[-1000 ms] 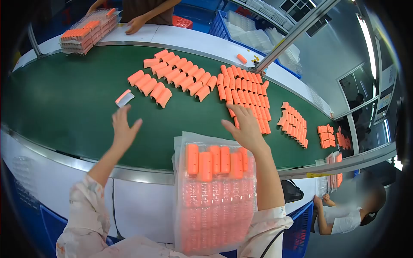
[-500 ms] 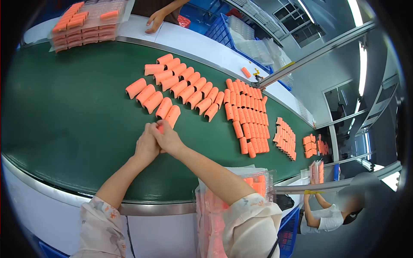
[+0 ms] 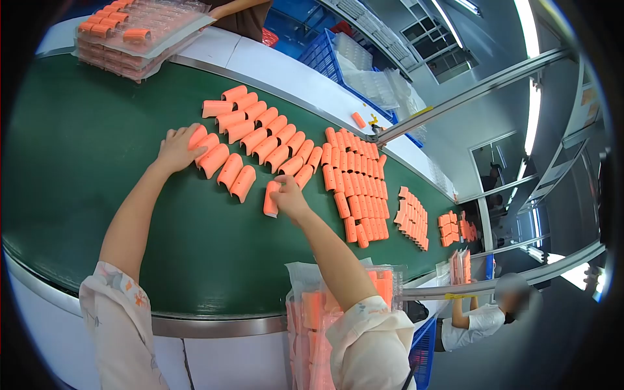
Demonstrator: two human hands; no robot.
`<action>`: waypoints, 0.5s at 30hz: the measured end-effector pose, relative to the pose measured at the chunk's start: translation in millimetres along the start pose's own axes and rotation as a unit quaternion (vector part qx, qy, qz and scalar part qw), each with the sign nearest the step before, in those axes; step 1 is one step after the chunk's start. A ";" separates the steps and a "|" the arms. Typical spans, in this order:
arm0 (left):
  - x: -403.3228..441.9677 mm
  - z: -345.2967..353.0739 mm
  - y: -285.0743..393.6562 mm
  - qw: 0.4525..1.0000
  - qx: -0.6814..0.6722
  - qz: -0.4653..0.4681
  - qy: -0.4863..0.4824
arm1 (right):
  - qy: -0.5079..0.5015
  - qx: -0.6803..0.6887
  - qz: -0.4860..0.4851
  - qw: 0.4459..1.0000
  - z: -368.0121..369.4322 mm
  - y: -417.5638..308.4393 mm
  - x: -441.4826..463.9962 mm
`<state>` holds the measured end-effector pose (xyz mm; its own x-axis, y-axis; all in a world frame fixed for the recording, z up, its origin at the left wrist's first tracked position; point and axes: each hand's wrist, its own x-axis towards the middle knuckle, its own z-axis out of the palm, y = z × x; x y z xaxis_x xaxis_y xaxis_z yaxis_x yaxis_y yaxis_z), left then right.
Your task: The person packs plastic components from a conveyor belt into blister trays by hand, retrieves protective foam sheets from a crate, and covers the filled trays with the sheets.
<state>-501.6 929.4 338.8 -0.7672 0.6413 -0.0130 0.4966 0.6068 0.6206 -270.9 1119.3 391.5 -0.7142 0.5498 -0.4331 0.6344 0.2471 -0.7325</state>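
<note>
Orange curved plastic covers lie in slanting rows on the green belt (image 3: 97, 195). My left hand (image 3: 174, 151) is at the left end of the nearest row, its fingers and thumb closed around an orange cover (image 3: 197, 136). To the right, my right hand (image 3: 292, 200) pinches another orange cover (image 3: 270, 200), held upright just in front of the rows. Between my hands stand several covers in the front row, such as one cover (image 3: 243, 184) at its right end. Part of the left-hand cover is hidden by my fingers.
Stacked clear trays (image 3: 149, 49) with orange covers sit at the far left, a person's arm (image 3: 237, 8) beside them. Dense cover groups (image 3: 356, 188) stand right. Plastic-wrapped trays (image 3: 312, 325) lie by my right arm. A co-worker (image 3: 478, 325) stands farther right.
My hands were together at one cover in front of the rows; now they are apart. My left hand has moved up-left to the row's end, my right hand rightward with a cover.
</note>
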 end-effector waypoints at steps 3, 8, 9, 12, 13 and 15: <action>-13.5 -16.8 17.6 0.996 0.014 0.005 -0.088 | 0.115 -0.437 -0.187 0.872 3.4 9.1 -9.3; -9.7 -37.2 25.5 0.979 0.082 0.125 -0.137 | 0.070 -0.386 -0.191 0.900 22.9 -25.2 -9.5; -8.9 -31.6 29.9 0.973 0.101 0.136 -0.157 | 0.065 -0.382 -0.206 0.898 32.5 -22.8 1.5; -18.8 -4.7 52.3 0.961 0.135 0.168 -0.175 | 0.060 -0.395 -0.222 0.889 63.8 -37.4 25.5; -16.6 3.9 48.8 0.965 0.111 0.169 -0.165 | 0.059 -0.402 -0.214 0.889 71.1 -38.1 29.8; -15.0 15.7 40.8 0.971 0.060 0.178 -0.150 | 0.026 -0.384 -0.240 0.891 70.2 -35.2 38.3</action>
<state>-463.4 951.9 352.0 -0.3957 0.9168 -0.0532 0.7660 0.3615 0.5316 -341.3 1075.7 363.9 -0.9559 0.2651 -0.1262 0.2888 0.9264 -0.2415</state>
